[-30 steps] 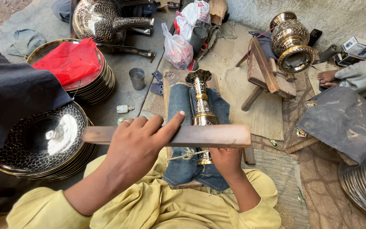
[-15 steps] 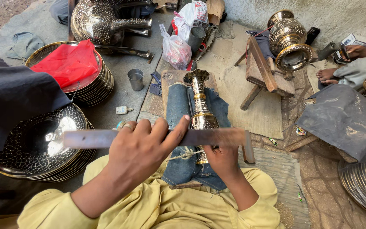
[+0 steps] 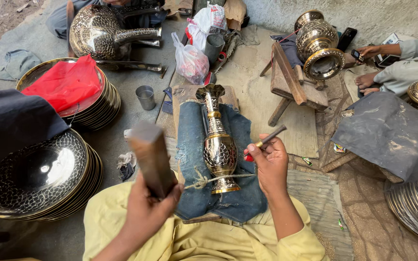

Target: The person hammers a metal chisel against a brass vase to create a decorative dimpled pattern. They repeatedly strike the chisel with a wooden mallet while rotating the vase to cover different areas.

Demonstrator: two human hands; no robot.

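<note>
Left hand (image 3: 147, 209): fist closed round wooden bar (image 3: 152, 158), now raised near-upright; earlier level.
Right hand (image 3: 268, 162): fingers pinching chisel (image 3: 267, 142) beside brass vase (image 3: 218, 145).

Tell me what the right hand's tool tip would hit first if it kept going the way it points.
Probably the brass vase: the right hand aims its thin tool down-left at the body, tip seemingly near the surface; depth is unclear.
</note>
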